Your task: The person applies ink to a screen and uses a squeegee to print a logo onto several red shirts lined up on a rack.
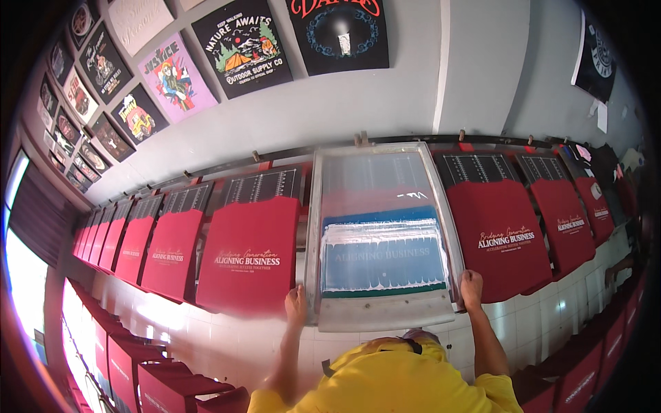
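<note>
We grip the printing screen frame [383,234]: left hand [295,303] and right hand [471,286], fingers closed on its lower corners. Frame lies on the tabletop [227,330] between red shirts [250,261].

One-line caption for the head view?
Both hands, left hand and right hand, hold a printing screen frame down amid a row of red shirts.

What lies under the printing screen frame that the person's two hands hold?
Through the mesh of the screen frame red cloth shows at the top, like the neighbouring red shirts. The blue coated area and white ink hide the rest beneath. Left hand, right hand grip its lower corners.
</note>
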Tool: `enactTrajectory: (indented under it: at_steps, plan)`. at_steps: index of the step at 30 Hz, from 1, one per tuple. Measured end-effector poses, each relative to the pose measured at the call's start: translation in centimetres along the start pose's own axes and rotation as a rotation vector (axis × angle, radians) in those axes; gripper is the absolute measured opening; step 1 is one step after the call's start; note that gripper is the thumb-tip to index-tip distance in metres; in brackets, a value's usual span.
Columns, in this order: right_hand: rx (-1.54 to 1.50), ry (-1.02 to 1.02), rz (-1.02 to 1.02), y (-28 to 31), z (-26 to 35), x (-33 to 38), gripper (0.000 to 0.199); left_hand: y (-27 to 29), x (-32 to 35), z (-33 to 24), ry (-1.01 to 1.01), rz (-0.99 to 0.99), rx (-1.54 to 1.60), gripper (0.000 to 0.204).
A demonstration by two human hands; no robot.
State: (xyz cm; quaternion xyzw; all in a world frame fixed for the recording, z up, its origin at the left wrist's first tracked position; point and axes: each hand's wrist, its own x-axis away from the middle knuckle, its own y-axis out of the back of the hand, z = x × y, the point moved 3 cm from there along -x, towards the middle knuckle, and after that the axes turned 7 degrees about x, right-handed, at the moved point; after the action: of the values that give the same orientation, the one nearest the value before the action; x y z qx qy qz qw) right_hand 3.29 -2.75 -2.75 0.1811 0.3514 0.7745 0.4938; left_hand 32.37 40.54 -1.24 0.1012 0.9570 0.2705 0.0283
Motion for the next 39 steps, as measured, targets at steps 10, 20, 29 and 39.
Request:
enactTrajectory:
  at_steps: [10,20,29,39]
  plan:
    - [0.008,0.018,-0.038,-1.2,0.7,0.6,0.026,1.0,0.2,-1.9,0.063,0.034,0.015,0.030]
    - [0.097,0.003,-0.056,-3.4,-1.3,-0.1,0.026,0.2,-1.3,1.7,-0.032,0.075,-0.091,0.027]
    - [0.291,0.480,0.131,4.1,6.4,5.3,0.039,3.8,3.1,-4.8,-0.358,0.211,-0.341,0.047]
    - [0.495,0.887,0.556,4.9,11.6,7.5,0.066,2.3,6.5,-11.7,-0.685,0.608,-0.573,0.048]
